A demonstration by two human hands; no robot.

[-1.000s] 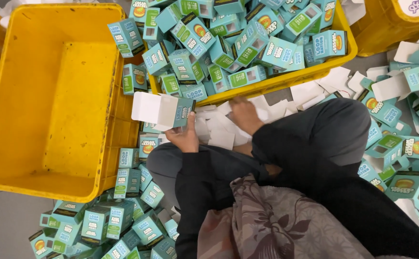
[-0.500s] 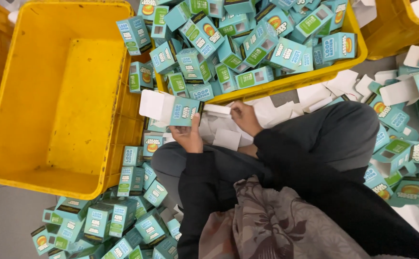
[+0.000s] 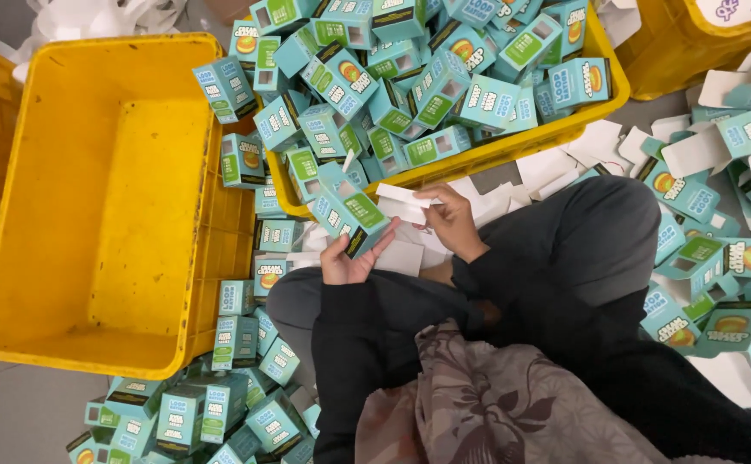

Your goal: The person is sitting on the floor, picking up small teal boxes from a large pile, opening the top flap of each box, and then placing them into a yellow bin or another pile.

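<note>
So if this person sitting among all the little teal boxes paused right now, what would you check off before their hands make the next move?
1. Box held: ok. The left hand holds a teal carton from below.
2. Flap held: ok. The right hand pinches a white flap at the carton's end.
3. Carton closed: not ok, the white flap sticks out.
4. Room in the near yellow crate: ok, its floor shows bare.
5. Room in the far yellow crate: not ok, cartons are heaped past the rim.
6. Anything inside the held carton: cannot tell.
</note>
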